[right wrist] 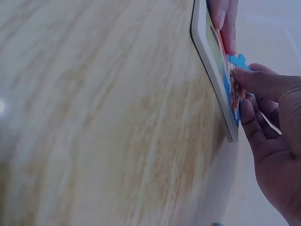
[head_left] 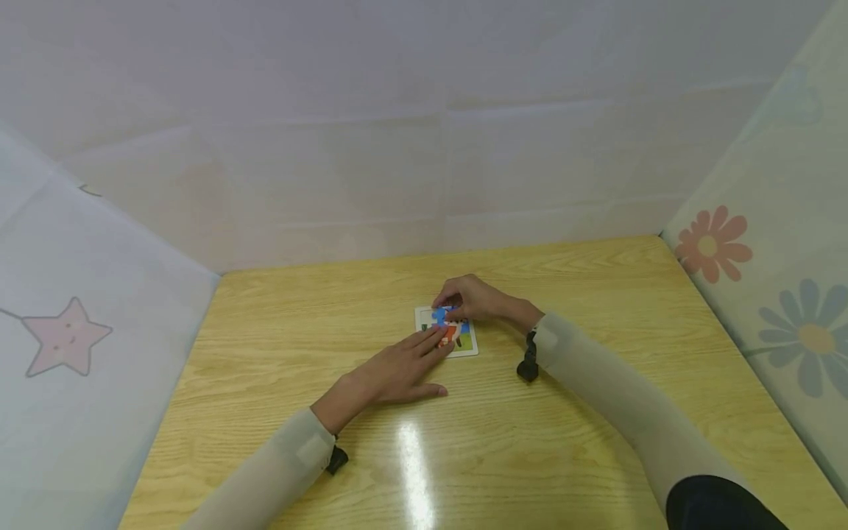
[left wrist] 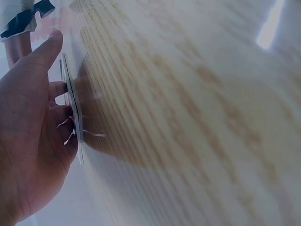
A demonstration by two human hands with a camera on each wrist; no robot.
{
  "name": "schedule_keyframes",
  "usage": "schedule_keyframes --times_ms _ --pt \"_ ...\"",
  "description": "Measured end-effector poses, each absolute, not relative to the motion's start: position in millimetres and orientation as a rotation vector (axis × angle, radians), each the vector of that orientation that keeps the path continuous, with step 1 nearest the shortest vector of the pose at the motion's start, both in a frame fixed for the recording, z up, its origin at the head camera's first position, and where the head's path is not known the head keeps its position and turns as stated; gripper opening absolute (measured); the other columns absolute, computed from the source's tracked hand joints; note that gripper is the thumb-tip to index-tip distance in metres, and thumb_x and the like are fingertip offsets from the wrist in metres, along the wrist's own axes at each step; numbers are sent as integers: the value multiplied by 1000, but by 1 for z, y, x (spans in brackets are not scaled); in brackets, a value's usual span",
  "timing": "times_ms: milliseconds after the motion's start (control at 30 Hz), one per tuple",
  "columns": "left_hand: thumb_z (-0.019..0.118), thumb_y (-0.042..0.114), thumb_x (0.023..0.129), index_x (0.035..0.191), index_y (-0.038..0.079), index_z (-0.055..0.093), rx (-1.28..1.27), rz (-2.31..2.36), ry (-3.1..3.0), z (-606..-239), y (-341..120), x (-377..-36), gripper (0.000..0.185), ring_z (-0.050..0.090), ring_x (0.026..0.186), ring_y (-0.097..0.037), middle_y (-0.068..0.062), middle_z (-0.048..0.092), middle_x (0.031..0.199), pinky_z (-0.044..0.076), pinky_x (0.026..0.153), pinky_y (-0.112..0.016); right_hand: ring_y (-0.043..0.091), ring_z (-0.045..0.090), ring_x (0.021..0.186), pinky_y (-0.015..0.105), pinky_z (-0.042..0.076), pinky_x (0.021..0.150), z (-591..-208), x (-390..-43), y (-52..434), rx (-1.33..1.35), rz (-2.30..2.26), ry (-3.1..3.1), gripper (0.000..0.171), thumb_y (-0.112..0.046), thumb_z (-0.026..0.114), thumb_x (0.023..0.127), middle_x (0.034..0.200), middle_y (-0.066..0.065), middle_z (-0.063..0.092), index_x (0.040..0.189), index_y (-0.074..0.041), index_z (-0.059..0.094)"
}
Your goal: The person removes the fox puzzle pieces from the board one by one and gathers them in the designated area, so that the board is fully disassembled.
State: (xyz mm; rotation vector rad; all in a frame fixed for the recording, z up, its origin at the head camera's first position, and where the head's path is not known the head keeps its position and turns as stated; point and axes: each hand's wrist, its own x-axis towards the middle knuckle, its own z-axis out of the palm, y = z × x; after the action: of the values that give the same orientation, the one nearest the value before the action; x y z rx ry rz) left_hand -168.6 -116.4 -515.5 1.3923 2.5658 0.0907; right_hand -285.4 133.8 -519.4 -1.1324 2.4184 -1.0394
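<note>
A small white-framed picture puzzle board (head_left: 469, 347) (right wrist: 212, 70) (left wrist: 73, 113) lies flat in the middle of the wooden table (head_left: 563, 449). My left hand (head_left: 405, 363) lies flat, its straight fingertips pressing on the board's near left part. My right hand (head_left: 472, 299) reaches in from the right and pinches a blue puzzle piece (head_left: 440, 316) (right wrist: 237, 61) over the board's upper left corner. In the right wrist view the blue piece sticks up a little from the board between my fingertips (right wrist: 249, 77).
White sheeting walls in the table at the back and on both sides, with a pink star (head_left: 65, 337) on the left and flowers (head_left: 712, 244) on the right. A glare spot (head_left: 411, 449) shines on the wood near me.
</note>
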Motion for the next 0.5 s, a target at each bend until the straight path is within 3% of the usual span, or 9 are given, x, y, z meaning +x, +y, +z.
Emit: schedule_keyframes --times_ms 500 --pt "43 66 108 171 14 21 1391 102 2579 -516 -116 -167 85 12 164 -29 -15 9 178 22 131 -44 16 72 103 28 61 90 -524 -282 139 -1028 -1160 2408 29 -3 82 93 112 4 74 122 -7 79"
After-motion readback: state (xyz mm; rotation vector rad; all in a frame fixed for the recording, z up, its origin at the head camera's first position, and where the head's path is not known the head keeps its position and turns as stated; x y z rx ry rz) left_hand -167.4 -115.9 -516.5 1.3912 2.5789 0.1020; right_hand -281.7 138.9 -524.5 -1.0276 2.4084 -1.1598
